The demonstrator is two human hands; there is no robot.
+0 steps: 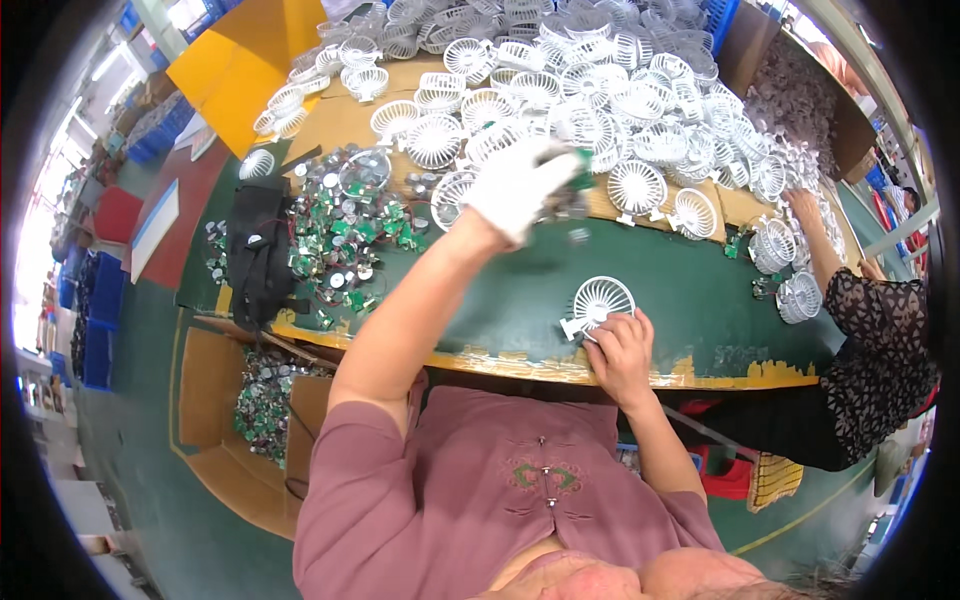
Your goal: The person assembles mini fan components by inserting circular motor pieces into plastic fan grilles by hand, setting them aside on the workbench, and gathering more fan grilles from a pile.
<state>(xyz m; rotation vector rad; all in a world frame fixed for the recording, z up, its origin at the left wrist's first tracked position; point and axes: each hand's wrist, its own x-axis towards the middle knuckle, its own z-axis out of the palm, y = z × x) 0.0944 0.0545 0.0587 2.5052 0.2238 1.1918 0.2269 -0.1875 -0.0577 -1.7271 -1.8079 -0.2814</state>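
Observation:
My left hand [518, 190], in a white glove, is raised over the middle of the bench. It is closed round a green circuit board [582, 172] with greyish parts hanging below it, blurred by motion. Bare, my right hand [622, 358] rests at the bench's front edge. Its fingers grip the near rim of a white fan housing [604, 300], a round ribbed cage with a short stub at its left. Beyond my left hand lies a large heap of similar white fan housings [585, 125]. To the left a pile of green circuit boards with small motors [345, 230] spreads over the bench.
A black bag [262, 250] lies beside the circuit board pile. Below the bench's left end stands an open cardboard box [215, 440] with more boards inside. At the right a co-worker's arm [822, 245] reaches to housings. A yellow panel [245, 75] stands at the far left.

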